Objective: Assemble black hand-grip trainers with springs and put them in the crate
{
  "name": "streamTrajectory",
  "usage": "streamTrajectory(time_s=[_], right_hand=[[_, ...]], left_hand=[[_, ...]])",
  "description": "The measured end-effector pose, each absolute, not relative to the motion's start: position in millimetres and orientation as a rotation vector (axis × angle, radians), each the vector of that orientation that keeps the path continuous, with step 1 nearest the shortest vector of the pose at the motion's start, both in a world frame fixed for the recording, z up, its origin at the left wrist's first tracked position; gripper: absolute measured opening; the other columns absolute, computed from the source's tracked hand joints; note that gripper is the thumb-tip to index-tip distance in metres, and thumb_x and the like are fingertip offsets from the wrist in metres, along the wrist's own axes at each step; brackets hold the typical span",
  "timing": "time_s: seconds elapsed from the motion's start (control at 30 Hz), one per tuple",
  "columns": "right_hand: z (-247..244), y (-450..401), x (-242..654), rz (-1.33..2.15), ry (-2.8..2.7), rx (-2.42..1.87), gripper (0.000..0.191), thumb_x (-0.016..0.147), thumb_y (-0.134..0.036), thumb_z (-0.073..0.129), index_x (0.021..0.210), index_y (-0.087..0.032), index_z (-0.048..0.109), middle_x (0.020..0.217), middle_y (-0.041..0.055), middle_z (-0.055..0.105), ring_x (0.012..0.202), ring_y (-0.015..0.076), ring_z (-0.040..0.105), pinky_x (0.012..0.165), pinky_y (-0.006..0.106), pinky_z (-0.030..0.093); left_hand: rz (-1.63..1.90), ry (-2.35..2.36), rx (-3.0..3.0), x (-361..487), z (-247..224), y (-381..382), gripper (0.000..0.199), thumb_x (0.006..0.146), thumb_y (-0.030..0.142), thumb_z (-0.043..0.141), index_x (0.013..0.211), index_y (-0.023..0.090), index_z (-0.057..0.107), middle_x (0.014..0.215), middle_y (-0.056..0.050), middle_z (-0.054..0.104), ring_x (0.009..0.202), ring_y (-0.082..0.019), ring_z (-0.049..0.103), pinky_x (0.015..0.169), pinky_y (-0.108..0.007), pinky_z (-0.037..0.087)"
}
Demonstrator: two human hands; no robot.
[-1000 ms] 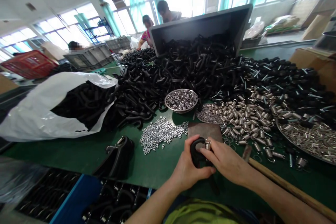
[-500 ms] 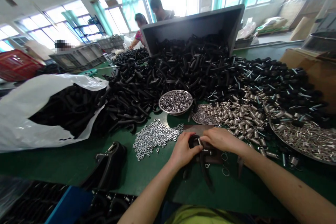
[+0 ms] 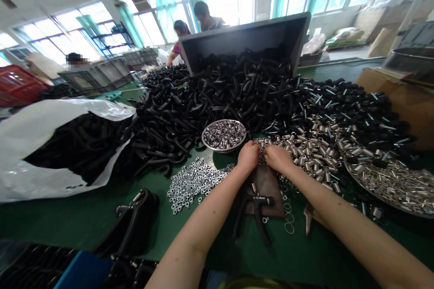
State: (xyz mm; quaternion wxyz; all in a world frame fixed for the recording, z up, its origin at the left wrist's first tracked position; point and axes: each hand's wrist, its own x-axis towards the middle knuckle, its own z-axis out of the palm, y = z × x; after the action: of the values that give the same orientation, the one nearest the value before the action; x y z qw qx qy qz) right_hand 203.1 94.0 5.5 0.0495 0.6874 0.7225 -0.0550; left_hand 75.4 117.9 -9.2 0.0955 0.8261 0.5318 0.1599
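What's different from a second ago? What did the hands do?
The left hand and right hand let go of the black handle piece and moved forward. The piece now lies partly on the brown plate. Both hands are at the small metal bits just beyond the plate; whether they hold any is hidden. The bowl, the nuts and the white bag stayed put.

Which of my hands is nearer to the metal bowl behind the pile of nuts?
Left. Your left hand is just right of the metal bowl, close to its rim; your right hand is farther right, beyond the left hand.
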Motion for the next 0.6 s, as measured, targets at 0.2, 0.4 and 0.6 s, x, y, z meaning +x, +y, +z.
streamTrajectory(time_s=[0.2, 0.4, 0.6], right_hand=[[3, 92, 212, -0.190, 2.224, 2.115, 0.030, 0.088, -0.034, 0.053, 0.111, -0.015, 0.056, 0.112, 0.0076, 0.058, 0.097, 0.0193, 0.058, 0.082, 0.041, 0.049], [2, 94, 208, -0.271, 2.234, 2.188, 0.031, 0.087, -0.034, 0.054, 0.113, -0.015, 0.055, 0.113, 0.0083, 0.058, 0.095, 0.0188, 0.058, 0.081, 0.039, 0.049], [3, 92, 216, -0.404, 2.370, 2.318, 0.017, 0.085, -0.026, 0.053, 0.091, -0.014, 0.063, 0.092, 0.0078, 0.065, 0.090, 0.0209, 0.060, 0.079, 0.036, 0.046]], left_hand=[[0.339, 1.614, 2.442, 93, -8, 127, 0.021, 0.079, 0.018, 0.053, 0.094, 0.015, 0.067, 0.104, -0.011, 0.060, 0.093, -0.021, 0.057, 0.080, -0.028, 0.046], [0.266, 1.658, 2.441, 100, -1, 126, 0.025, 0.081, 0.014, 0.048, 0.100, 0.011, 0.063, 0.104, -0.014, 0.060, 0.092, -0.022, 0.059, 0.080, -0.030, 0.048], [0.249, 1.649, 2.475, 95, 4, 123, 0.030, 0.084, 0.011, 0.042, 0.110, 0.010, 0.057, 0.107, -0.015, 0.060, 0.099, -0.022, 0.057, 0.084, -0.031, 0.047]])
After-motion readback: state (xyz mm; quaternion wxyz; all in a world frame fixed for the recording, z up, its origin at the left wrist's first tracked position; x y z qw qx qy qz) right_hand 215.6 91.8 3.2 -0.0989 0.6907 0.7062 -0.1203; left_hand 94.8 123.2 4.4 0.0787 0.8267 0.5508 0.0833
